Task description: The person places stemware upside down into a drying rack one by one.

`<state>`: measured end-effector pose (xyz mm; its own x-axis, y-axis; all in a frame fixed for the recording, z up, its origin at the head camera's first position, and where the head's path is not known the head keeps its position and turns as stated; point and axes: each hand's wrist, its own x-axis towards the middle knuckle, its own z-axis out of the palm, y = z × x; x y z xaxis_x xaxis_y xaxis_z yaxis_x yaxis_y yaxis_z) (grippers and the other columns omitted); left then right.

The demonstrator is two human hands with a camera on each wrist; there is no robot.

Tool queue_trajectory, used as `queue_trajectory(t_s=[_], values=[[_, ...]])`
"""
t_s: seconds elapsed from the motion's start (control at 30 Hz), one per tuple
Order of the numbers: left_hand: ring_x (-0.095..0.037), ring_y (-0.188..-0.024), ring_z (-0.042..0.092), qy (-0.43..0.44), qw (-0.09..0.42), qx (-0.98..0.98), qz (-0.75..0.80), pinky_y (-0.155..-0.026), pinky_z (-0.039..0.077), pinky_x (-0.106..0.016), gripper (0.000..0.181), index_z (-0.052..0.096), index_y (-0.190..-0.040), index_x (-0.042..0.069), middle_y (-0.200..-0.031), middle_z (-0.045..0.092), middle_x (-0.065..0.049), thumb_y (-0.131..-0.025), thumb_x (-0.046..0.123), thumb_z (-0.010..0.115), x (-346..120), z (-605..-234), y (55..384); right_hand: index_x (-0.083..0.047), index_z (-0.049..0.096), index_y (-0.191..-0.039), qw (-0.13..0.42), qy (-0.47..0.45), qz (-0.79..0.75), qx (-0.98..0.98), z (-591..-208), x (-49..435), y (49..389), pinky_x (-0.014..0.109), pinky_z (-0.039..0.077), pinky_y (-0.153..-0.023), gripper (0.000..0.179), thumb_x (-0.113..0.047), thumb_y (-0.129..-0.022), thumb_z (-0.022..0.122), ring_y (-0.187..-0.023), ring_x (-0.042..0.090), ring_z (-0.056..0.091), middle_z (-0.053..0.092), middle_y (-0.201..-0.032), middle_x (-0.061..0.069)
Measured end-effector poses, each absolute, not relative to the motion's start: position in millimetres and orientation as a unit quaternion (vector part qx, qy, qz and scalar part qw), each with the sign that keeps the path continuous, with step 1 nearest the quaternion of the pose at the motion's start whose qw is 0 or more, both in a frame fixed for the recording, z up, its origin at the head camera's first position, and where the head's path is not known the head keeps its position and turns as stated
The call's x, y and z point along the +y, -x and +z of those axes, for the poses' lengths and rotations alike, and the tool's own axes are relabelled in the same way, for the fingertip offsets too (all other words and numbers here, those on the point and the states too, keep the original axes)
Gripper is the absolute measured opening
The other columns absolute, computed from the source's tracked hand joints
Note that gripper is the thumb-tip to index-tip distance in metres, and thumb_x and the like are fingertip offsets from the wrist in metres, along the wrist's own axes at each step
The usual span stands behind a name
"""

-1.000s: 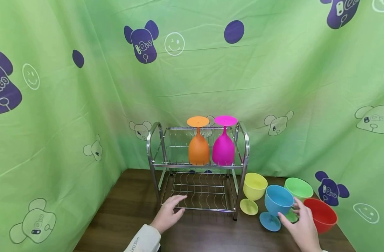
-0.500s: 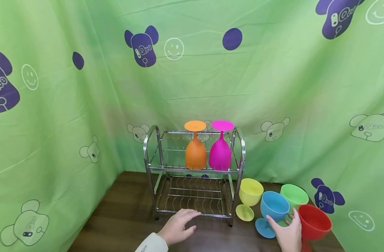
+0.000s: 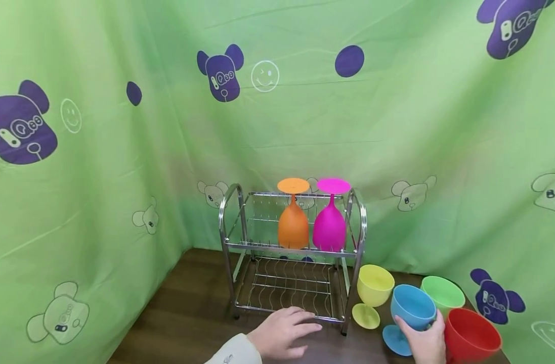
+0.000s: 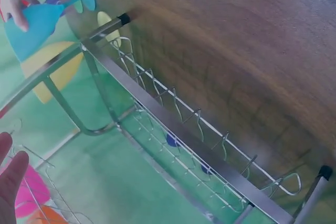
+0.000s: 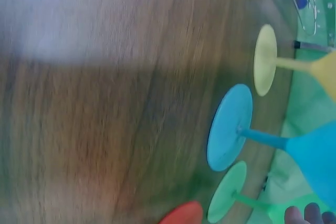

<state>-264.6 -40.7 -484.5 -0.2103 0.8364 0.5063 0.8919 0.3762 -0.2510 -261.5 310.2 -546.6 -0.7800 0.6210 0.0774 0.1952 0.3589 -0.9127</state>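
Observation:
My right hand [image 3: 426,339] grips the bowl of a blue plastic goblet [image 3: 413,305], thumb on the near side and fingers at the right. In the right wrist view its fingertips [image 5: 311,214] show at the lower right, below the blue bowl; the goblet's round foot [image 5: 230,128] is close over the wood. My left hand [image 3: 284,333] holds nothing, its fingers extended in front of the metal dish rack [image 3: 284,247]. An orange goblet [image 3: 293,222] and a magenta goblet [image 3: 330,225] stand upside down on the rack's upper tier.
Around the blue goblet stand a yellow goblet [image 3: 375,285], a green goblet [image 3: 443,292] and a red goblet [image 3: 473,336], all upright on the brown wooden table [image 3: 168,323]. A green printed cloth [image 3: 304,126] hangs behind and at both sides.
My right hand has closed in on the blue goblet's bowl and now grips it. My left hand has shifted right along the rack's front. The head view has moved slightly.

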Motion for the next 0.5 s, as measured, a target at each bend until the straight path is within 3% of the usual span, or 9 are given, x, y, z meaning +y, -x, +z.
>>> queue_trajectory(t_s=[0.2, 0.5], values=[[-0.009, -0.107, 0.057, 0.544, 0.291, -0.786, -0.029, -0.095, 0.042, -0.019, 0.058, 0.058, -0.130, 0.016, -0.119, 0.064, 0.004, -0.077, 0.033, 0.074, -40.0, -490.8, 261.6, 0.007, 0.009, -0.148, 0.195, 0.256, 0.512, -0.796, -550.1, 310.9, 258.6, 0.066, 0.025, -0.100, 0.105, -0.028, -0.076, 0.077, -0.123, 0.055, 0.031, 0.031, -0.135, 0.039], [-0.011, -0.107, 0.058, 0.538, 0.279, -0.794, -0.052, -0.096, 0.042, -0.020, 0.057, 0.057, -0.131, 0.013, -0.120, 0.064, 0.000, -0.079, 0.030, 0.074, -37.0, -483.4, 270.7, 0.010, 0.016, -0.146, 0.263, 0.225, 0.537, -0.769, -551.2, 298.6, 257.4, 0.067, 0.028, -0.099, 0.098, -0.014, -0.074, 0.078, -0.121, 0.053, 0.033, 0.032, -0.134, 0.039]])
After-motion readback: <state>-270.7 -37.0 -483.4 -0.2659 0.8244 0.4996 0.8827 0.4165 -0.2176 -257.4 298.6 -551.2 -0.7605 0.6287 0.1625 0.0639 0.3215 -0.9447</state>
